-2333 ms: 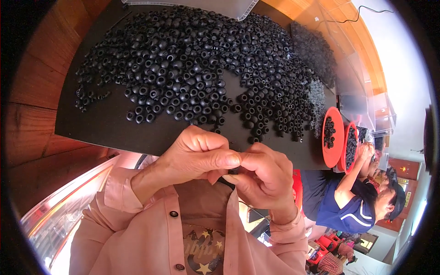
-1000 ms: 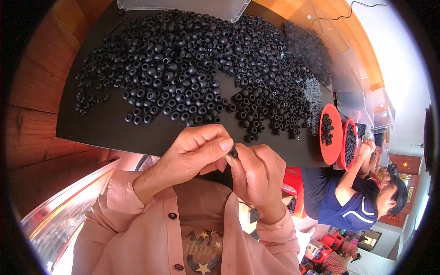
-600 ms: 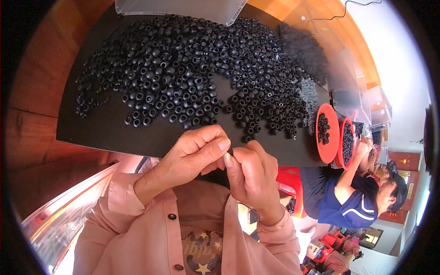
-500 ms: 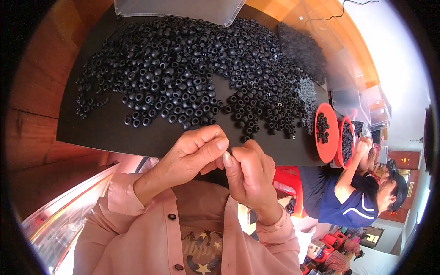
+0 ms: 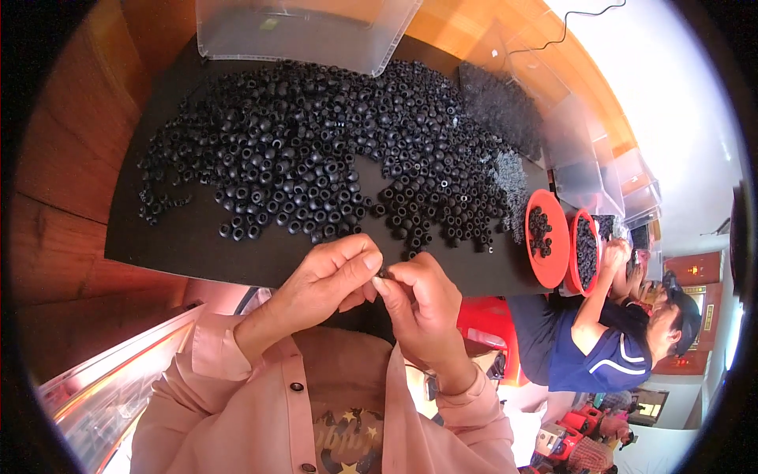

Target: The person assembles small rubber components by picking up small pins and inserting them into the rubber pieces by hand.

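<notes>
My left hand (image 5: pixel 324 284) and my right hand (image 5: pixel 418 304) meet fingertip to fingertip just below the near edge of a black mat (image 5: pixel 189 241). Between the pinched fingers sits a small black part (image 5: pixel 382 273), mostly hidden. A wide heap of small black ring-shaped parts (image 5: pixel 332 158) covers the mat beyond my hands. Both wrists come out of pink sleeves.
A clear plastic bin (image 5: pixel 304 31) stands at the mat's far edge. Two red bowls (image 5: pixel 549 245) of black parts sit at the right, where another person in a blue shirt (image 5: pixel 600 355) works. A wooden table (image 5: pixel 55 197) lies under the mat. More clear bins (image 5: pixel 592 174) are at the far right.
My hands have stayed pinched together and drifted slightly up toward the mat's near edge; the fingers have shifted around the small part. The heap is unchanged.
</notes>
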Demonstrator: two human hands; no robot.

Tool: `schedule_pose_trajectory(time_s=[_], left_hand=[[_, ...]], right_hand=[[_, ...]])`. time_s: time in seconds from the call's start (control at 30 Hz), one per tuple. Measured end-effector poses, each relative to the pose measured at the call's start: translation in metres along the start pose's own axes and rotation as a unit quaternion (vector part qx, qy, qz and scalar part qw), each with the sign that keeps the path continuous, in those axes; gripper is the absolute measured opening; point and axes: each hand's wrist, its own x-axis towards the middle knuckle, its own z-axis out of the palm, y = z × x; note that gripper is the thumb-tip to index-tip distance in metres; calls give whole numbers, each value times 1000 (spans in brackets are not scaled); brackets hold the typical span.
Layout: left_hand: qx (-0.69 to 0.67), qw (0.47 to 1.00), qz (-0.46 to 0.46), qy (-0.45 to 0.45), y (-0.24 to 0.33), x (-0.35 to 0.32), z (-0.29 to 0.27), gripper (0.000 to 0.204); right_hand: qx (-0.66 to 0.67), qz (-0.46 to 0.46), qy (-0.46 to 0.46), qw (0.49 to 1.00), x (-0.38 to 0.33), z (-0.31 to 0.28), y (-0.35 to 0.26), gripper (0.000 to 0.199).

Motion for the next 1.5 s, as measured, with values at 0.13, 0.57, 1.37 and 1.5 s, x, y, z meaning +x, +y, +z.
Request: schedule_pose_trajectory(time_s=[0.13,0.57,1.37,1.5], left_hand=[[-2,1000,13,3,0,-3,4,27],[28,999,31,-4,3,-6,3,28],[-9,997,-35,-68,8,-8,-8,38],[-17,997,-26,-69,8,-8,-5,40]], right_hand=[[-97,-87,3,991,-3,-2,2,14],[-1,-44,-10,999,-1,-7,-9,8],[-25,-141,-113,983,12,-24,-5,47],[-71,-149,-112,980,9,-23,-8,40]])
